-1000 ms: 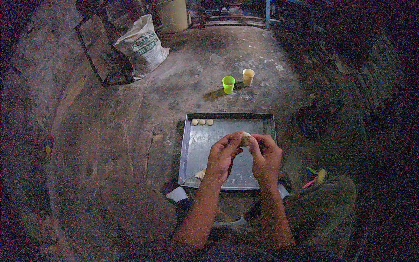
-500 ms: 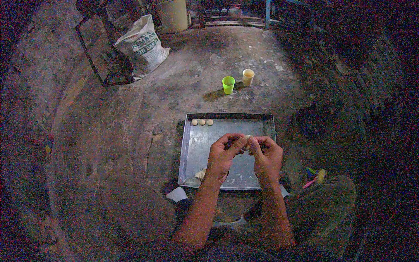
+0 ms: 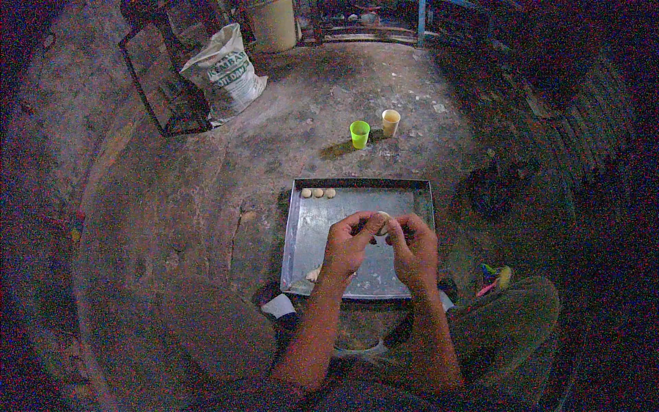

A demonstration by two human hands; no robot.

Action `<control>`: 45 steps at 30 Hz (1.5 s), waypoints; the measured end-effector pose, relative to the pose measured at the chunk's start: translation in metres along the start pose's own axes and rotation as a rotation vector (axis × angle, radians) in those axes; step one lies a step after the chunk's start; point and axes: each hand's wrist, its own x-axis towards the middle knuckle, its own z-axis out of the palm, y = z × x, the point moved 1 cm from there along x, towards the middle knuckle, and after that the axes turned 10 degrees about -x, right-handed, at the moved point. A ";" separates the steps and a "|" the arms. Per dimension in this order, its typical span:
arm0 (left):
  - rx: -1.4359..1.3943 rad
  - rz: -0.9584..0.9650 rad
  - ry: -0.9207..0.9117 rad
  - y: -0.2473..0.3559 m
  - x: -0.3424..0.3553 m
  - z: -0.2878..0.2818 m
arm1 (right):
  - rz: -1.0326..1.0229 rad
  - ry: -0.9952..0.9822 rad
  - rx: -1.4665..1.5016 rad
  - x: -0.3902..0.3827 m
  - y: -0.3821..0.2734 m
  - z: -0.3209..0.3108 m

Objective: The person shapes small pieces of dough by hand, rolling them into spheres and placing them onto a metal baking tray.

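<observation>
A shallow rectangular tray of dull grey metal (image 3: 322,230) lies on the worn, stained grey concrete floor (image 3: 185,206). The person's bare left hand (image 3: 348,246) and bare right hand (image 3: 414,248) are both above the right-hand half of the tray. Between them, over the tray, is a small rounded lump of pale, dough-like stuff (image 3: 382,220). Each hand is nearly closed, thumb and fingertips pinched on the lump from its own side; the fingers behind it are partly hidden.

Inside the tray, three small round cream-coloured balls (image 3: 318,193) sit in a short row in the far left corner. An uneven pale dough-like piece (image 3: 313,275) lies near the tray's near left corner, partly covered by the left forearm.

Beyond the tray's far edge stand a bright green tapered cup (image 3: 360,135) and, farther off and to its right, a pale yellowish tapered cup (image 3: 390,124). Well beyond the tray to the left, a white woven sack with green printing (image 3: 226,75) stands upright before a tall cream-coloured round container (image 3: 274,26). Right of the tray, near its close corner, is a small multicoloured object (image 3: 495,280), too blurred to identify.
</observation>
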 end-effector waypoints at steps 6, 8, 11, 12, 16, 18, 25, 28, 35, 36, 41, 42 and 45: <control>-0.063 0.053 0.068 -0.013 0.003 -0.001 | 0.051 -0.014 0.093 -0.001 -0.003 0.007; -0.074 0.076 0.091 -0.009 0.001 0.001 | -0.015 -0.009 0.012 -0.001 0.001 0.008; -0.269 0.002 0.086 -0.008 0.001 0.001 | -0.049 0.004 -0.003 0.001 0.000 0.004; -0.246 0.024 0.085 -0.010 0.002 -0.001 | -0.006 -0.012 0.055 0.001 0.001 0.003; -0.227 0.029 0.190 -0.016 0.007 -0.007 | 0.092 0.025 0.240 0.001 -0.010 0.006; -0.238 0.013 0.246 -0.015 0.007 -0.006 | 0.037 0.057 0.203 -0.001 -0.018 0.006; -0.275 0.068 0.185 -0.008 0.001 0.002 | -0.126 0.069 -0.117 -0.003 -0.018 0.003; -0.309 0.095 0.142 -0.007 0.001 0.006 | -0.069 0.072 0.049 -0.003 -0.023 0.004; -0.229 0.113 0.137 -0.010 0.003 0.001 | -0.245 0.050 -0.227 -0.004 -0.037 -0.006; -0.245 0.116 0.149 -0.010 0.003 0.001 | -0.199 0.086 -0.158 -0.005 -0.037 -0.003; -0.254 0.146 0.165 -0.005 -0.002 0.006 | -0.302 0.151 -0.185 -0.003 -0.026 0.001; -0.237 0.147 0.162 -0.006 -0.002 0.006 | -0.297 0.129 -0.203 -0.003 -0.028 -0.001; -0.206 0.147 0.176 -0.006 -0.001 0.006 | -0.247 0.104 -0.175 -0.006 -0.039 -0.003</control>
